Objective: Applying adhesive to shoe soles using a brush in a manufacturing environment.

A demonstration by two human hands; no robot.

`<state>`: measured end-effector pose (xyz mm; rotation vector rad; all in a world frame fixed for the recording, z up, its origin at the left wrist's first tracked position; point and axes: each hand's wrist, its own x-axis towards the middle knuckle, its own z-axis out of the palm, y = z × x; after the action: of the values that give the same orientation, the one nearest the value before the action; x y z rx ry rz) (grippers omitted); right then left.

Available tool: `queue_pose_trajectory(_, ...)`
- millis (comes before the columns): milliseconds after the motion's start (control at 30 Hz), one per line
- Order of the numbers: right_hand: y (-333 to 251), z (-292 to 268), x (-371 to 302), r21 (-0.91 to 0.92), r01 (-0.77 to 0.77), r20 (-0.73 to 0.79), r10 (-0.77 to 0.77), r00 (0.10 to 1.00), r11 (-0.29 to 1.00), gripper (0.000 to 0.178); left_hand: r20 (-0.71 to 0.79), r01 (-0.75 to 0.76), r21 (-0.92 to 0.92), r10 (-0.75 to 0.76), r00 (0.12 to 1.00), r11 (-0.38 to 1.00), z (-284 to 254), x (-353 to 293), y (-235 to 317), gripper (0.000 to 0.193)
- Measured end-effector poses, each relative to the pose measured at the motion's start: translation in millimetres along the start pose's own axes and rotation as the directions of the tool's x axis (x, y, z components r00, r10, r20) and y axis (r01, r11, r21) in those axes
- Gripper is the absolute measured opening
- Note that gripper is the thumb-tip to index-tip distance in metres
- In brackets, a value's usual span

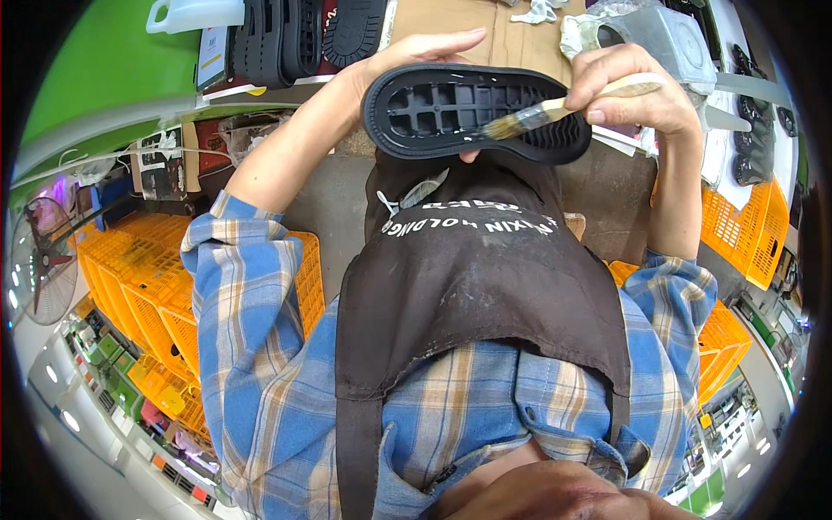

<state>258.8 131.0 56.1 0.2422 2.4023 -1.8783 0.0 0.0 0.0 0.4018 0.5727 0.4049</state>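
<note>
Left hand [407, 54]: cradles the black moulded rubber shoe sole [475, 111] from behind; its fingers [451, 39] are curled along the sole's far edge, gripping it.
Black moulded rubber shoe sole: held in the air in front of the person's chest, hollow ribbed inner face turned toward the camera, long axis running left to right, above the dark brown apron [481, 277].
Right hand [637, 91]: closed around the pale wooden handle of a small flat-bristled brush [555, 108]; fingers pinch the handle near its ferrule.
Small flat-bristled brush: bristle tip touching the inner face of the sole, right of its middle.
Clothing: blue and tan plaid shirt [251, 338] with rolled sleeves, under the apron.
Bench [468, 22]: brown cardboard-covered surface beyond the hands, carrying a row of further black soles [299, 35], a white plastic jug [195, 13] and a grey metal container [663, 39].
Surroundings: orange plastic lattice crates [147, 286] at the left, more at the right [754, 230]; a standing fan [39, 260] at the far left.
</note>
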Motion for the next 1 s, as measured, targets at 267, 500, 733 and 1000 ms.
queue_pose_trajectory(267, 12, 9, -36, 0.264, 0.330, -0.596, -0.115, 0.795, 0.906, 0.029, -0.222, -0.682, 0.353, 0.766, 0.604, 0.640, 12, 11, -9, 0.049)
queue_pose_trajectory(500, -3, 87, 12, 0.041, 0.533, -0.914, -0.184, 0.361, 0.845, 0.029, -0.180, -0.748, 0.646, 0.983, 0.042, 0.150, 23, 34, -18, 0.081)
queue_pose_trajectory(733, -10, 101, 52, -0.554, 0.143, -0.747, -0.566, 0.349, 0.820, 0.032, -0.081, -0.514, 0.857, 0.990, -0.112, 0.012, 22, 55, -21, 0.085)
queue_pose_trajectory(1000, -24, 123, 76, -0.566, 0.245, -0.656, -0.610, 0.444, 0.787, 0.029, -0.262, -0.852, 0.451, 0.952, 0.157, 0.265, 36, 65, -24, 0.069)
